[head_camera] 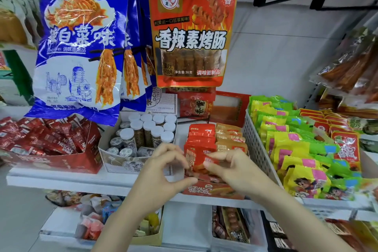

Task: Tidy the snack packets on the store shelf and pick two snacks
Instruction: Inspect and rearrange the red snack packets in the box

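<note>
The front red packet (197, 159) stands in a row inside its open box (212, 189) on the white shelf (61, 179), and it could tip over and knock the row crooked if one hand tugs too hard. The left hand (163, 172) and the right hand (229, 168) both curl their fingers and pinch this packet, one on each side.

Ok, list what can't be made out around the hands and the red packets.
Head view only:
- Front red packet: its print is covered by the left hand and right hand.
- Packets behind it: only top edges show, each hidden by the one in front.
- Red box label: partly behind the right hand.
- Lower shelf bins: blurred, crossed by the forearms.
</note>
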`<state>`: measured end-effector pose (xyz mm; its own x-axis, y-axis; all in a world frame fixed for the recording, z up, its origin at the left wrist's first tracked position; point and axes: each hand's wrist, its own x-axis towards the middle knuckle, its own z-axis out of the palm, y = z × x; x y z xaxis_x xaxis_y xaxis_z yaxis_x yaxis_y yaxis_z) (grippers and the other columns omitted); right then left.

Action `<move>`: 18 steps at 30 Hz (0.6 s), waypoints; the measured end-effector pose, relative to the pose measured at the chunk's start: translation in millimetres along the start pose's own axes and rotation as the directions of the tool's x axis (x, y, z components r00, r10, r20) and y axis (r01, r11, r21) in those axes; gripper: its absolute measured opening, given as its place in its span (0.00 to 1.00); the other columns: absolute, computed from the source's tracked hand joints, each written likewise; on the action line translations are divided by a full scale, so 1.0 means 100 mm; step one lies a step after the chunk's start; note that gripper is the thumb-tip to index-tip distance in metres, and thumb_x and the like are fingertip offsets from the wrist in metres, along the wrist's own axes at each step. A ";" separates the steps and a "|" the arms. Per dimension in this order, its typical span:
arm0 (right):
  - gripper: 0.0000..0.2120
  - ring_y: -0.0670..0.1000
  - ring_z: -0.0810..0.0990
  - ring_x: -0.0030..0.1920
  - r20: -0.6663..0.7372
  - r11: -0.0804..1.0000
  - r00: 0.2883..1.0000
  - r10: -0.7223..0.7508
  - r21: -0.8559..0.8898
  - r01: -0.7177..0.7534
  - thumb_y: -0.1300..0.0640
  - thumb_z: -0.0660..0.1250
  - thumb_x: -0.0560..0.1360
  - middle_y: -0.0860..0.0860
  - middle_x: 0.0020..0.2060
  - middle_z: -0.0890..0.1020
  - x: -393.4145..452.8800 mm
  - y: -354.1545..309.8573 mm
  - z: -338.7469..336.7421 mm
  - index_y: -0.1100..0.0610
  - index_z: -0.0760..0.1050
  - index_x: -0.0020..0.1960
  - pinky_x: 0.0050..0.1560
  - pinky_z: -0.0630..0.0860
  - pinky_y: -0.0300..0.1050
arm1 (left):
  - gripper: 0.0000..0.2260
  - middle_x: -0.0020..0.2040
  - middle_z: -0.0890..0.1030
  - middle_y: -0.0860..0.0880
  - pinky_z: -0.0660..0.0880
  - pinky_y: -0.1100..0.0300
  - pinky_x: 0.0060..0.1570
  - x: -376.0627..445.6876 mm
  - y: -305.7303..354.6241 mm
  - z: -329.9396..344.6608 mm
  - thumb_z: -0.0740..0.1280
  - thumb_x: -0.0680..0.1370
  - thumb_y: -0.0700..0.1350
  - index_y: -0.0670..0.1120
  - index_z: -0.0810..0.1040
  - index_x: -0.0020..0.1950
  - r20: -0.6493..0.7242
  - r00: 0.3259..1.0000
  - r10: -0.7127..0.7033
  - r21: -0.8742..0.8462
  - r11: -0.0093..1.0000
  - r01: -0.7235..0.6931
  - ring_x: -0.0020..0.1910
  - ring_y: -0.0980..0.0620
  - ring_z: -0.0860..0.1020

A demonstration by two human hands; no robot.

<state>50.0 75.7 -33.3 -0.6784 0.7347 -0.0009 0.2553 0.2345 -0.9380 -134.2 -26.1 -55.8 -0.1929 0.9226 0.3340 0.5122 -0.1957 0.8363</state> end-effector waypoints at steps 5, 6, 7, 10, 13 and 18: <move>0.17 0.51 0.84 0.47 0.185 0.988 0.981 0.051 -0.152 -0.022 0.45 0.62 0.80 0.52 0.48 0.86 -0.06 -0.10 -0.18 0.55 0.83 0.52 0.54 0.79 0.48 | 0.26 0.62 0.77 0.62 0.71 0.68 0.61 0.00 0.07 0.07 0.78 0.68 0.58 0.60 0.71 0.61 0.140 0.989 -0.050 -0.168 0.983 0.073 0.64 0.61 0.75; 0.23 0.50 0.82 0.43 0.214 0.985 0.974 0.071 -0.167 -0.035 0.38 0.60 0.79 0.56 0.46 0.86 -0.08 -0.14 -0.23 0.56 0.83 0.51 0.48 0.77 0.49 | 0.24 0.61 0.78 0.62 0.71 0.69 0.61 0.00 0.08 0.10 0.76 0.70 0.59 0.61 0.72 0.62 0.151 0.988 -0.036 -0.151 0.987 0.059 0.63 0.61 0.76; 0.27 0.49 0.79 0.39 0.237 0.982 0.967 0.090 -0.183 -0.047 0.34 0.59 0.77 0.60 0.44 0.85 -0.10 -0.17 -0.27 0.57 0.82 0.50 0.43 0.75 0.48 | 0.21 0.59 0.79 0.62 0.72 0.69 0.59 0.01 0.10 0.13 0.74 0.71 0.60 0.61 0.73 0.61 0.147 0.989 -0.028 -0.139 0.989 0.048 0.61 0.62 0.77; 0.14 0.38 0.80 0.38 0.268 0.969 0.963 0.040 -0.244 0.028 0.41 0.66 0.77 0.43 0.41 0.86 -0.15 -0.20 -0.35 0.49 0.84 0.52 0.41 0.75 0.33 | 0.13 0.55 0.81 0.61 0.78 0.59 0.55 0.05 0.13 0.15 0.70 0.74 0.61 0.60 0.77 0.57 0.112 0.992 -0.050 -0.113 0.992 0.063 0.56 0.60 0.80; 0.08 0.38 0.84 0.43 0.156 0.933 0.988 -0.002 -0.355 0.058 0.46 0.71 0.74 0.38 0.43 0.86 -0.13 -0.17 -0.32 0.44 0.85 0.51 0.46 0.79 0.35 | 0.05 0.48 0.83 0.57 0.80 0.50 0.50 0.08 0.14 0.14 0.67 0.79 0.55 0.57 0.81 0.49 0.097 0.992 -0.077 -0.064 0.994 0.083 0.48 0.57 0.81; 0.12 0.40 0.84 0.39 0.144 0.945 0.989 0.040 -0.326 0.009 0.40 0.69 0.73 0.42 0.40 0.86 -0.13 -0.20 -0.32 0.46 0.86 0.46 0.45 0.82 0.39 | 0.21 0.40 0.82 0.48 0.77 0.42 0.48 0.10 0.24 0.18 0.59 0.78 0.62 0.48 0.82 0.41 0.049 0.990 -0.132 -0.062 0.989 0.135 0.43 0.47 0.80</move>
<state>75.8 81.9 -3.8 -0.7597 0.6443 -0.0880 0.4597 0.4364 -0.7735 -108.7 -15.4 -40.6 -0.2180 0.9554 0.1993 0.4289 -0.0896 0.8989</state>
